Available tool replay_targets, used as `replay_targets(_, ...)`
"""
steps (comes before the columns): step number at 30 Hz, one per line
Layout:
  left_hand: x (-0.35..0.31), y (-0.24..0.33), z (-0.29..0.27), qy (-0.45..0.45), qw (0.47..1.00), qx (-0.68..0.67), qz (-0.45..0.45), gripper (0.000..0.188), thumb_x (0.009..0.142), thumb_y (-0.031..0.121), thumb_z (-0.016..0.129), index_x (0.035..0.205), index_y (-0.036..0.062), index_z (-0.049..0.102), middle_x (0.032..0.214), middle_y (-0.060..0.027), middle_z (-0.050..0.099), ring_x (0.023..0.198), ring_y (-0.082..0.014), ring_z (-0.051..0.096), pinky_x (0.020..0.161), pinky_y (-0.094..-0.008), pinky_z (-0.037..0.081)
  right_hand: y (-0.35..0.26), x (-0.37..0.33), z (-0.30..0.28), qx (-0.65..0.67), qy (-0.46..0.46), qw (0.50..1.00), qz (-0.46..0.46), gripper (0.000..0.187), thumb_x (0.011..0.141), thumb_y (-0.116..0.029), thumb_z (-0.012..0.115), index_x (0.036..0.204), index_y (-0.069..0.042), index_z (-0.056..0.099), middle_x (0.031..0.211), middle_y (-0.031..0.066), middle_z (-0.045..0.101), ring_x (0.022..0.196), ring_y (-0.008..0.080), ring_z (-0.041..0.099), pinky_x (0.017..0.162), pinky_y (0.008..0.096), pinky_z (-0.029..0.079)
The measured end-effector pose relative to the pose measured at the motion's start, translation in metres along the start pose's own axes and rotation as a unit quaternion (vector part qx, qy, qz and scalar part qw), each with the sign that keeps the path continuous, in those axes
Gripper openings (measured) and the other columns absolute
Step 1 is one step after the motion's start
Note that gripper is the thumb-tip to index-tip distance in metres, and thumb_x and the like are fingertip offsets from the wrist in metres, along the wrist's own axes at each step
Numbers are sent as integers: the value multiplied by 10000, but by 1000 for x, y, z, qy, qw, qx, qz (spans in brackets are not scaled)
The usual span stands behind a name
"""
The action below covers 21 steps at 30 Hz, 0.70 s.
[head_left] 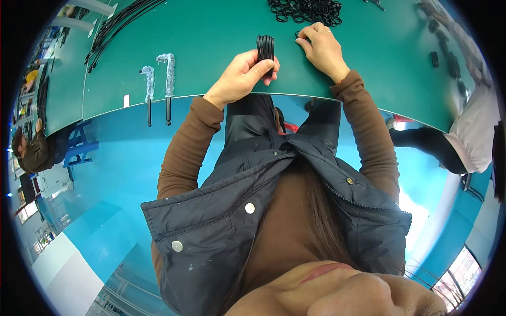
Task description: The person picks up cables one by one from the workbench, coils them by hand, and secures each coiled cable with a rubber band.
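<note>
My left hand (241,78) is wrapped around a folded bundle of black cable (265,46), held upright above the near part of the green table. The looped ends of the bundle rise above my thumb, and its lower end is hidden in my fingers. To the right, my right hand (322,51) is closed in a pinch just below a pile of black rings (315,9). A small dark ring (297,35) shows at its fingertips, partly covered by them.
Two black rods wrapped in clear plastic (169,79) stick out over the front edge of the green table (211,31). Long black cables (113,31) lie at the far left. A small black piece (434,59) is on the right, near a co-worker's sleeve (474,126).
</note>
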<state>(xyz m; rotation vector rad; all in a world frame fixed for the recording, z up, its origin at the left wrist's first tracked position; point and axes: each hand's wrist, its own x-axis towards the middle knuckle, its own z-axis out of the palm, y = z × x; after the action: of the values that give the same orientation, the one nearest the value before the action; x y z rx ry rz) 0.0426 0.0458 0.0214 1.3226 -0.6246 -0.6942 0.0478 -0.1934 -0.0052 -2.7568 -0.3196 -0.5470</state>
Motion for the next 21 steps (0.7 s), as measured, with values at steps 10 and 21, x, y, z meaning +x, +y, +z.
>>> replay_targets(10, 26, -1, 12, 32, 998, 41, 20, 251, 969, 187, 470, 1098, -16, 541, 823, -29, 569, 700, -90, 513, 647, -208, 435, -33, -20, -27, 543, -109, 820, 142, 192, 853, -184, 656, 901, 2, 651, 782, 6, 610, 708, 75, 554, 646, 225, 452)
replay_targets(21, 17, -6, 27, 4, 1000, -20, 12, 206, 964, 201, 491, 935, 9, 561, 785, -16, 562, 659, -81, 497, 635, -231, 451, -42, -51, -50, 825, -161, 521, 150, 318, 938, -104, 488, 1244, -47, 556, 738, 26, 586, 522, 80, 538, 467, 184, 444)
